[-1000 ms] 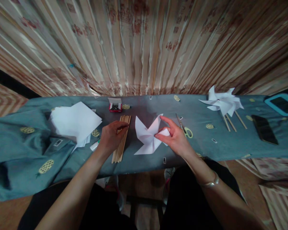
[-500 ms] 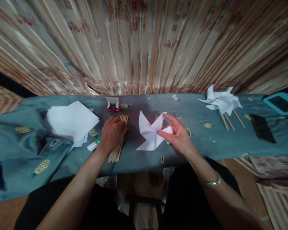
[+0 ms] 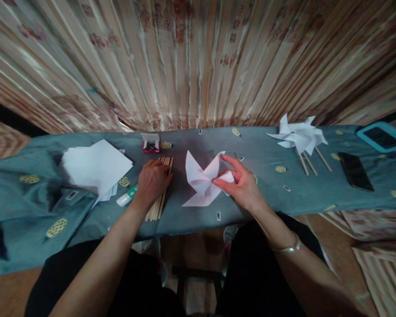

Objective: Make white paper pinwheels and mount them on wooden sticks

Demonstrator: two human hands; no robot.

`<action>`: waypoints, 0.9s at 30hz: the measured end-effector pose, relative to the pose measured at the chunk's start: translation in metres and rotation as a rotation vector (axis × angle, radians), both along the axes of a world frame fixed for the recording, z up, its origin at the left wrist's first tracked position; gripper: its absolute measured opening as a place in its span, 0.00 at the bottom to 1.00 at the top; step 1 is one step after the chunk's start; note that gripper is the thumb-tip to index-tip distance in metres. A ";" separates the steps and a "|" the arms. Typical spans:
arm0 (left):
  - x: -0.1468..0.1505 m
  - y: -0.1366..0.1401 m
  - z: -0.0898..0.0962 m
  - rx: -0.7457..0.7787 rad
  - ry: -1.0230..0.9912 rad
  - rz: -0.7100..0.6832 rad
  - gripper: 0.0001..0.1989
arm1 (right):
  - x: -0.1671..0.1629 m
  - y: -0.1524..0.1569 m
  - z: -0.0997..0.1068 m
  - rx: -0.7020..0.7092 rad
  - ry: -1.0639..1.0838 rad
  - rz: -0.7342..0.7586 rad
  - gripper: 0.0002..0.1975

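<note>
A white paper pinwheel (image 3: pixel 201 180) with folded blades is pinched near its centre by my right hand (image 3: pixel 242 182), thumb on the front and index finger at one upper blade. Its blades stand just above the cloth. To the left, my left hand (image 3: pixel 154 180) lies over a row of thin wooden sticks (image 3: pixel 156 209), its fingers curled down onto their upper part. The fingertips and exactly how many sticks they grip are hidden. A glue stick (image 3: pixel 127 196) with a white cap lies beside my left wrist, partly covered by it.
Beyond my left hand stands an open red box (image 3: pixel 151 145) of small dark pieces. A stack of white paper (image 3: pixel 95 167) lies at left. Finished pinwheels on sticks (image 3: pixel 303 136), a black phone (image 3: pixel 355 171) and a blue-framed device (image 3: pixel 383 136) lie at right, before a curtain (image 3: pixel 185 66).
The whole view has shifted slightly, moving everything a little left. Both hands keep nearly the same pose, the right on the pinwheel and the left on the sticks.
</note>
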State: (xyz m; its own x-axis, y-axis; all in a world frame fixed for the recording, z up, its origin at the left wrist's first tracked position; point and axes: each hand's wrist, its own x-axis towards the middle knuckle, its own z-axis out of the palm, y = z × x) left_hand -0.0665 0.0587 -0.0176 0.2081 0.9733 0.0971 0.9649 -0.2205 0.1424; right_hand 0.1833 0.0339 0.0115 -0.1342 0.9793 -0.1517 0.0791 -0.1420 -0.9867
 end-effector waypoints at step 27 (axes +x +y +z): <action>0.037 -0.056 0.046 -0.203 -1.341 0.141 0.06 | -0.008 -0.055 0.041 0.755 -0.432 0.040 0.38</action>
State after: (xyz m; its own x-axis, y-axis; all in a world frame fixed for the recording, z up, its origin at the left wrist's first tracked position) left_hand -0.0296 0.0030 0.0283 -0.0333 0.9994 -0.0014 0.0735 0.0038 0.9973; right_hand 0.1756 -0.0214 0.0527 -0.2510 0.8342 0.4909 0.4592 0.5491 -0.6983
